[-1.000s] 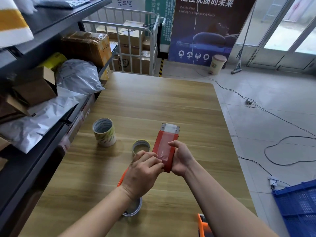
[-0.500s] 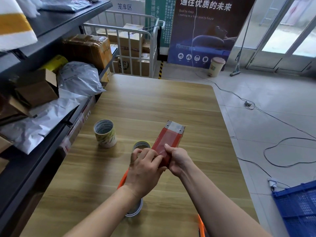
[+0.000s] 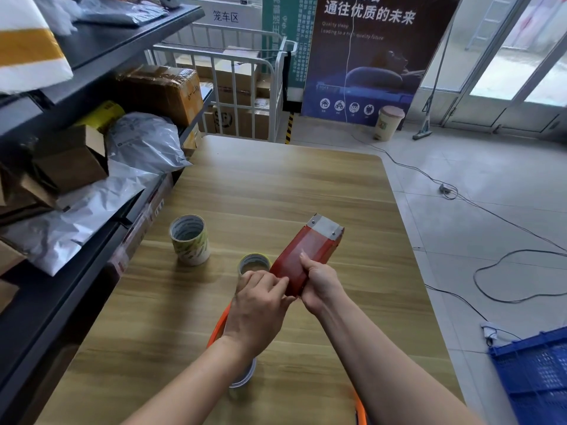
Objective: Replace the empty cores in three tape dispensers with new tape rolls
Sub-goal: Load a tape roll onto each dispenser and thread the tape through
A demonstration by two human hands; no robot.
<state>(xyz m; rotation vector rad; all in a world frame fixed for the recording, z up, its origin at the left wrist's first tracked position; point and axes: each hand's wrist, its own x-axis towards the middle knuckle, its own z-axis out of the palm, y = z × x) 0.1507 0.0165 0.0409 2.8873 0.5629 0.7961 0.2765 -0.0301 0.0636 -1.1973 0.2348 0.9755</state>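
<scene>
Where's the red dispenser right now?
Head view, centre: the red dispenser is held over the wooden table, right hand gripping its near end, left hand pinching its near edge; a small roll stands just left of it.

Red tape dispenser (image 3: 306,253) no longer points straight away: its metal end (image 3: 326,227) has swung over to the right. Right hand (image 3: 319,286) regripped, thumb (image 3: 305,260) now lying up the red face rather than along the edge. Left hand (image 3: 260,305) fingertips (image 3: 283,283) drawn back to the near left edge
</scene>
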